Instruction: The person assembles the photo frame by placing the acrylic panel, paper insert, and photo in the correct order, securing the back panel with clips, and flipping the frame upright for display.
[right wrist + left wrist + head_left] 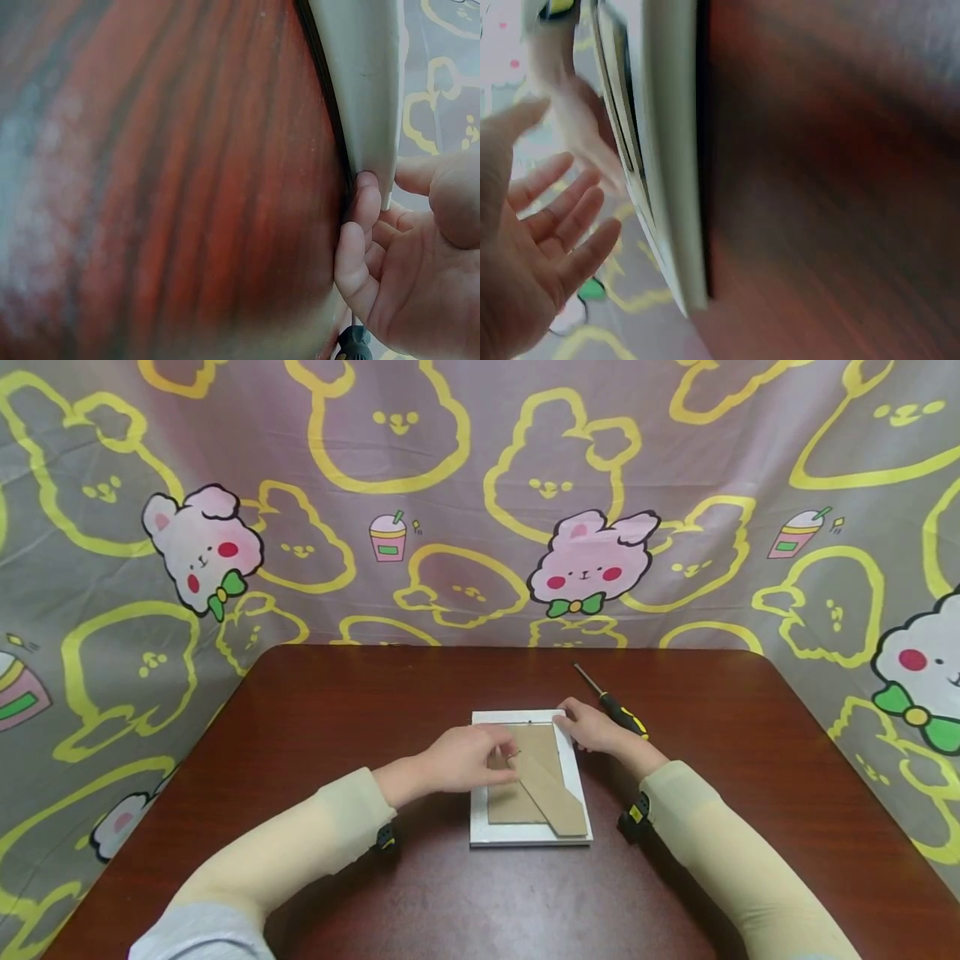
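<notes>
A white picture frame (531, 835) lies back side up on the table, its brown backing board (510, 807) showing. A slanted easel stand (555, 797) crosses the board toward the near right corner. Over the left part of the backing hovers my left hand (472, 758), fingers loosely bent with nothing between them; the left wrist view shows its palm and spread fingers beside the frame's edge. At the far right corner my right hand (592, 727) grips the frame, thumb on top and fingers against its side (405, 247).
A screwdriver (618, 712) with a black and yellow handle lies just beyond my right hand, tip pointing away. The dark red wooden table (337, 693) runs back to a patterned cloth (465, 585) hanging behind and at both sides.
</notes>
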`<action>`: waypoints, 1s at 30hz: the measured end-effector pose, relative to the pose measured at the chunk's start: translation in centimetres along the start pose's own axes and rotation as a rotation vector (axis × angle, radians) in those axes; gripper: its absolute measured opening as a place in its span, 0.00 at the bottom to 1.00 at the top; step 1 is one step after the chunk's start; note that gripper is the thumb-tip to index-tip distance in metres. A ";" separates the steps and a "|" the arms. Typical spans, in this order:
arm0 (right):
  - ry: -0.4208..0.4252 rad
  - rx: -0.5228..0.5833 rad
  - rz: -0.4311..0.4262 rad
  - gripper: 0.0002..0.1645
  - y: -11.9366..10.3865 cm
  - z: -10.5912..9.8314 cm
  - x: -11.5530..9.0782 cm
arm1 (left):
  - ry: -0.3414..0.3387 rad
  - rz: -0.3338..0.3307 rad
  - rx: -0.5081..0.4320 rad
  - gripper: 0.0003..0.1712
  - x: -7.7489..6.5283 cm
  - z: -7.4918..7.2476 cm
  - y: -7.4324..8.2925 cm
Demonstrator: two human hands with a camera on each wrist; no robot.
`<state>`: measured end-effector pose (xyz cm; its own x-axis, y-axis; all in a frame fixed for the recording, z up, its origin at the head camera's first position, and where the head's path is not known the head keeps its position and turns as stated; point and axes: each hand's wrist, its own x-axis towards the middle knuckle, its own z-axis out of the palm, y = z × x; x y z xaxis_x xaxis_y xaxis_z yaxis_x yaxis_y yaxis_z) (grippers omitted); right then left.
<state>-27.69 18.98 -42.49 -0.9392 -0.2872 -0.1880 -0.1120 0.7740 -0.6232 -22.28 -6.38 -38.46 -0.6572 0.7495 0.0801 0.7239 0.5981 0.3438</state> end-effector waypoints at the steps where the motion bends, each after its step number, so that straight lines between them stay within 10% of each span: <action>1: 0.001 0.000 -0.002 0.20 0.0 0.0 0.0 | -0.027 0.050 0.047 0.25 -0.2 0.1 0.5; 7: 0.009 0.002 0.004 0.20 0.0 0.1 0.0 | -0.200 0.192 0.155 0.51 -1.4 1.3 1.5; 30: 0.021 -0.006 0.015 0.20 0.0 0.4 -0.1 | -0.140 0.268 0.215 0.37 -1.1 2.2 0.3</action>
<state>-27.44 18.79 -42.79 -0.9475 -0.2636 -0.1812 -0.0997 0.7817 -0.6157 -20.90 -6.40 -40.47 -0.4142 0.9101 0.0065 0.9036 0.4104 0.1227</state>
